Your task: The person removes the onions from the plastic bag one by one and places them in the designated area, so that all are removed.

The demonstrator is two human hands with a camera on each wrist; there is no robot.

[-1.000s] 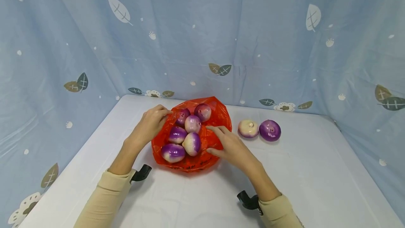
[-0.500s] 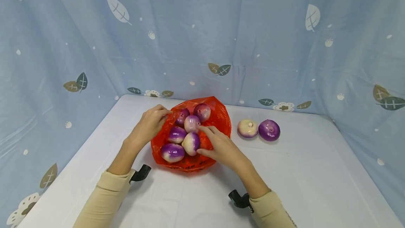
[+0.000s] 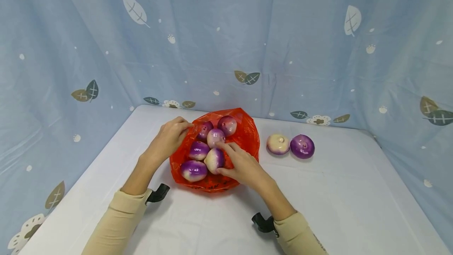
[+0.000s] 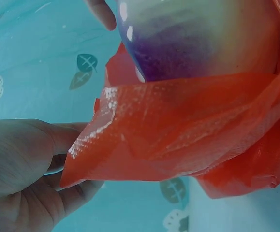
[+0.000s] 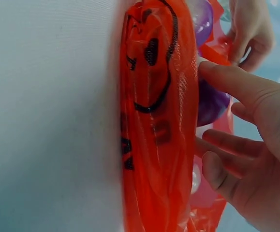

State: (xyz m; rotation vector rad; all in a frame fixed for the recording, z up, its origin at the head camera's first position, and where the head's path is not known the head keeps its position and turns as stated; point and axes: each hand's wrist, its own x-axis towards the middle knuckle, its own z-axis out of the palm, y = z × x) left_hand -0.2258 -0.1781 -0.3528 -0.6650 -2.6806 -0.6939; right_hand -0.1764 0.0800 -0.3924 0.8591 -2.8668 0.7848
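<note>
My left hand (image 3: 169, 139) pinches the left rim of a red plastic bag (image 3: 249, 131), which lies spread open on the table. In the left wrist view the bag's edge (image 4: 144, 130) runs between thumb and fingers. Several glossy purple-and-white onions sit inside. My right hand (image 3: 244, 167) reaches over the bag's right side, thumb and fingers curled round the near right onion (image 3: 214, 161). From the right wrist view, the thumb touches that onion's purple side (image 5: 211, 104), while other fingers are partly hidden behind the bag's wall.
Two more onions lie side by side right of the bag, a cream one (image 3: 278, 144) and a purple one (image 3: 302, 146). The white-covered table (image 3: 339, 192) is bordered behind and at the sides by a blue patterned curtain (image 3: 198, 50).
My right hand has moved left, from the bag's right side to the near right onion, and its fingers have closed in round it. The left hand has kept its place on the rim.
</note>
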